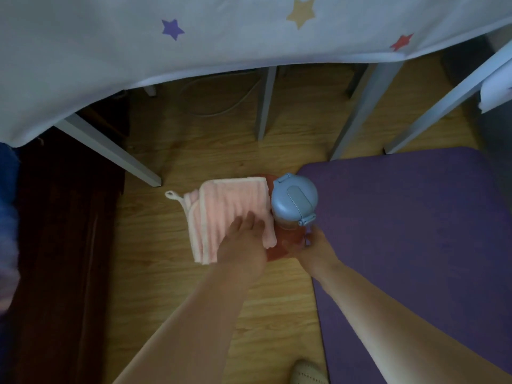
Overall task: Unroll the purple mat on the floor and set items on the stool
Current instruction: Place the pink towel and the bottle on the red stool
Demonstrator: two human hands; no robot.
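A small red stool (288, 241) stands on the wooden floor at the purple mat's (410, 239) left edge. The mat lies flat on the floor to the right. A folded pink-and-white towel (230, 209) lies on the stool's left side and overhangs it. A bottle with a blue lid (294, 199) stands upright on the stool's right side. My left hand (243, 239) rests flat on the towel's near part, fingers straight. My right hand (315, 246) is at the stool's near right edge, below the bottle; its fingers are largely hidden.
A table with a white star-printed cloth (194, 37) and grey legs (264, 103) spans the top. A white cable (221, 106) lies beneath it. Dark furniture (63, 245) fills the left side. A slippered foot (307, 371) shows at the bottom edge.
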